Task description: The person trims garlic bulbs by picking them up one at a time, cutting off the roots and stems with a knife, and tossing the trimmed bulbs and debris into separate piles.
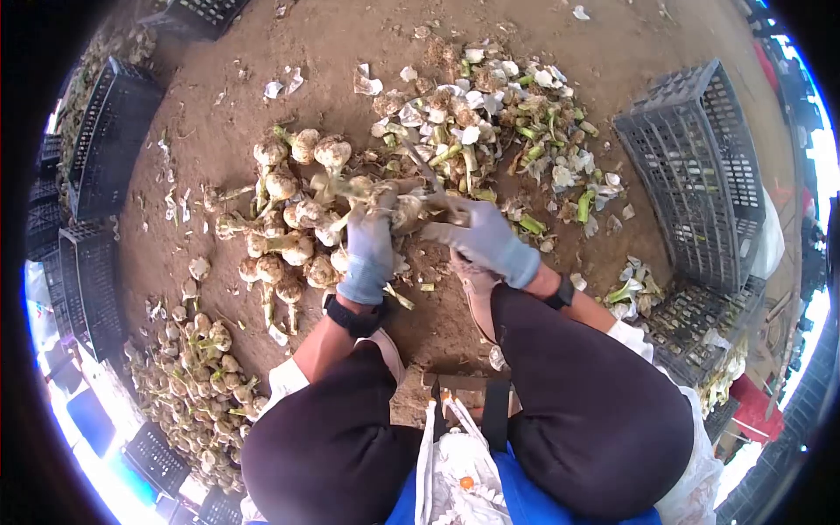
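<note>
Both my hands wear grey-blue gloves. My left hand (371,241) is closed around a garlic bulb (407,213), which shows between the two hands. My right hand (486,234) is closed on a thin, dark knife (423,164), its narrow blade angled up and left past the bulb; the grip is mostly hidden in the fingers. Left of my left hand lies a heap of garlic bulbs (293,249) with stems attached. Beyond my right hand spreads a pile of cut green stems and papery skins (490,118).
A black plastic crate (691,166) stands tilted at the right, with another crate (691,328) below it. More crates (114,140) line the left side. A larger heap of garlic (197,385) covers the ground at lower left. My knees flank the work area.
</note>
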Available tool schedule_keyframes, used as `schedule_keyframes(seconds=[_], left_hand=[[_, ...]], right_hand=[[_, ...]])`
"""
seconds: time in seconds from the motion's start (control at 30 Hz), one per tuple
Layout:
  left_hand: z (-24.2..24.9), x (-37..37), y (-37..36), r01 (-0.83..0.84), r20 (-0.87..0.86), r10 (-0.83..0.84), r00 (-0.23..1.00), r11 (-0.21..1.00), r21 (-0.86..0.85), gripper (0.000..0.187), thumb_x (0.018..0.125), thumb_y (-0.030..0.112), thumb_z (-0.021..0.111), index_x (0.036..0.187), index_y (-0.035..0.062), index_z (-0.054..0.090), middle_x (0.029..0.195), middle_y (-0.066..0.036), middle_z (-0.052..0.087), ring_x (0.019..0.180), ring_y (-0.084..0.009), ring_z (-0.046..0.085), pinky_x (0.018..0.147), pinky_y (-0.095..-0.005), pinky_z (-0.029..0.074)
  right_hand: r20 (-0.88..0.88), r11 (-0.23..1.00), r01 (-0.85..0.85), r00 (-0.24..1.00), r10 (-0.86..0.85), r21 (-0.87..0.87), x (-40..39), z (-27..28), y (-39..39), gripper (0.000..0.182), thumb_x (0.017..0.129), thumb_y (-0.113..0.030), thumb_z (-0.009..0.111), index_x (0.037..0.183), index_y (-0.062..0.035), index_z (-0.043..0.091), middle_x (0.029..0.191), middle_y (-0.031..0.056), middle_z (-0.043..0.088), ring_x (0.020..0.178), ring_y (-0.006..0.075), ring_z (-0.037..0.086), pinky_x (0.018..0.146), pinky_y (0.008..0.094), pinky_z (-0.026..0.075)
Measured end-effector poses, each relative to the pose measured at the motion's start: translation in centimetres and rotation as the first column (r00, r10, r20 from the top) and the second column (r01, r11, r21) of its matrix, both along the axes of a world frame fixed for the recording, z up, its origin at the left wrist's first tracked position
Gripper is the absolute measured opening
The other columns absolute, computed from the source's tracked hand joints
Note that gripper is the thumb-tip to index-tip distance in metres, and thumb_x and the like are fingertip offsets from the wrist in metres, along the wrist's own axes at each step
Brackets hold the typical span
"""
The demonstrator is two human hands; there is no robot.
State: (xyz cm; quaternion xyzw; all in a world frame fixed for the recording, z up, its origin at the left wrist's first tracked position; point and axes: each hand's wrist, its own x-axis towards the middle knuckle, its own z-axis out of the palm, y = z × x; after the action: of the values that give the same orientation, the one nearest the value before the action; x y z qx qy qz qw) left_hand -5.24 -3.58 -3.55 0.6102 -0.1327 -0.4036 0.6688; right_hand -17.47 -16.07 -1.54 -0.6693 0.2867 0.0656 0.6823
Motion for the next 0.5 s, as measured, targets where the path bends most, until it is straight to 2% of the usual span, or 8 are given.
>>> schedule_keyframes(seconds=[0.07,0.1,0.17,0.2,0.27,0.3,0.4,0.5], left_hand=[[0.1,1.1,1.1,-0.035,-0.190,0.051,0.981,0.996,0.086,0.027,0.091,0.022,0.053,0.103,-0.0005,0.060,0.091,-0.007,0.064,0.080,-0.0151,0.060,0.070,-0.0248,0.048],[1.0,1.2,1.4,0.015,0.070,-0.032,0.997,0.972,0.233,0.028,0.089,0.025,0.055,0.099,-0.0014,0.061,0.086,-0.010,0.064,0.075,-0.0158,0.060,0.067,-0.0271,0.049],[-0.5,1.3,1.4,-0.008,0.615,-0.131,0.778,0.976,0.218,0.028,0.084,0.027,0.059,0.091,0.0007,0.064,0.082,-0.014,0.065,0.070,-0.0225,0.063,0.063,-0.0340,0.050],[-1.3,1.4,1.8,0.001,0.609,-0.134,0.782,0.977,0.214,0.028,0.084,0.027,0.059,0.091,0.0007,0.064,0.082,-0.014,0.065,0.070,-0.0225,0.063,0.063,-0.0340,0.050],[-1.5,1.4,2.3,0.030,0.816,-0.488,0.310,0.863,0.505,0.025,0.080,0.026,0.059,0.091,0.0043,0.065,0.080,-0.015,0.065,0.070,-0.0305,0.063,0.062,-0.0386,0.051],[-0.8,1.0,1.8,0.034,0.721,-0.453,0.524,0.857,0.514,0.022,0.076,0.024,0.059,0.088,0.0072,0.066,0.075,-0.015,0.064,0.067,-0.0336,0.062,0.060,-0.0404,0.050],[1.3,0.6,1.2,0.017,0.785,-0.499,0.366,0.847,0.531,0.020,0.074,0.023,0.060,0.084,0.0076,0.067,0.069,-0.015,0.063,0.063,-0.0327,0.062,0.058,-0.0399,0.050],[1.5,1.4,1.8,-0.085,0.833,-0.424,0.354,0.873,0.480,0.018,0.073,0.018,0.062,0.089,0.0103,0.066,0.074,-0.011,0.064,0.061,-0.0278,0.062,0.057,-0.0374,0.050]], right_hand=[[-0.108,0.885,-0.075,0.994,0.029,-0.459,-0.8,0.3,-1.8,0.038,0.081,-0.025,0.064,0.111,-0.0019,0.059,0.085,0.0118,0.066,0.068,0.0234,0.063,0.062,0.0337,0.050],[0.128,0.696,0.013,0.985,0.113,-0.718,-1.6,-0.5,-2.4,0.033,0.076,-0.015,0.061,0.106,-0.0025,0.059,0.084,0.0159,0.065,0.069,0.0303,0.063,0.061,0.0361,0.050],[0.127,0.663,-0.049,0.968,0.215,-0.747,-0.3,2.3,-2.3,0.029,0.074,-0.014,0.061,0.101,-0.0027,0.060,0.080,0.0150,0.063,0.069,0.0311,0.063,0.061,0.0377,0.050],[0.120,0.623,-0.104,0.944,0.307,-0.776,0.4,4.0,-2.2,0.026,0.073,-0.013,0.061,0.097,-0.0029,0.060,0.076,0.0141,0.062,0.068,0.0319,0.062,0.060,0.0393,0.050],[0.013,0.513,-0.187,0.933,0.361,-0.838,1.8,4.7,-2.1,0.020,0.070,-0.014,0.061,0.087,-0.0037,0.058,0.070,0.0130,0.061,0.068,0.0320,0.063,0.060,0.0406,0.049],[-0.058,0.471,-0.245,0.925,0.375,-0.847,2.3,4.0,-2.1,0.020,0.070,-0.015,0.061,0.087,-0.0043,0.058,0.069,0.0133,0.061,0.067,0.0321,0.062,0.060,0.0409,0.049],[-0.171,0.396,-0.345,0.895,0.412,-0.851,3.1,3.3,-2.2,0.019,0.070,-0.017,0.060,0.086,-0.0062,0.058,0.066,0.0137,0.060,0.064,0.0320,0.062,0.060,0.0420,0.050],[-0.326,0.566,-0.454,0.891,0.317,-0.689,1.8,2.0,-3.8,0.025,0.073,-0.019,0.056,0.096,-0.0098,0.061,0.074,0.0148,0.063,0.071,0.0329,0.063,0.065,0.0419,0.050]])
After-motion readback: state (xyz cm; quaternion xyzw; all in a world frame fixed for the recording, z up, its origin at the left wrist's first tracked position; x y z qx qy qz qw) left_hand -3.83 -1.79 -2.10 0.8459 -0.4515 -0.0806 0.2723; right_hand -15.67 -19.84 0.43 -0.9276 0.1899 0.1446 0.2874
